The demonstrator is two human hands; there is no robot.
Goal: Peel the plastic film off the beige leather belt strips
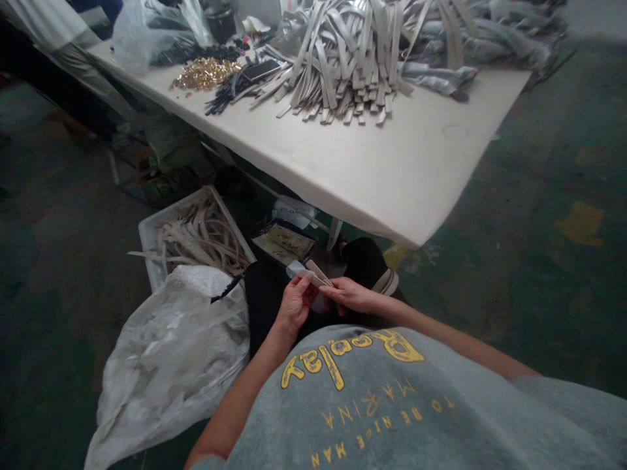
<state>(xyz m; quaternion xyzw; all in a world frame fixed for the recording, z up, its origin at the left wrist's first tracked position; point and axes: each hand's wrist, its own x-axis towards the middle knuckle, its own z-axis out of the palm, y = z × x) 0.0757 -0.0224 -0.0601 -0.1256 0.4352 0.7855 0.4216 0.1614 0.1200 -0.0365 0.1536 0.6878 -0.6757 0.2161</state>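
Note:
Above my lap, a flat beige strap [321, 277] shows two light ends pointing up and away from me. My left hand [295, 304] pinches it together with a piece of clear plastic film [296, 267], thumb on top. From the other side my right hand [349, 294] is closed on the same strap, its fingers close to the left ones. More film hangs below, between the hands. The lower part of the strap is hidden by my fingers.
A white crate [147, 238] of beige straps stands on the floor at left, beside a white plastic sack [171, 365]. Ahead, the pale table [392, 176] bears a pile of grey straps [343, 65], gold metal pieces [206, 73] and plastic bags. An open dark case [284, 243] lies near my knees.

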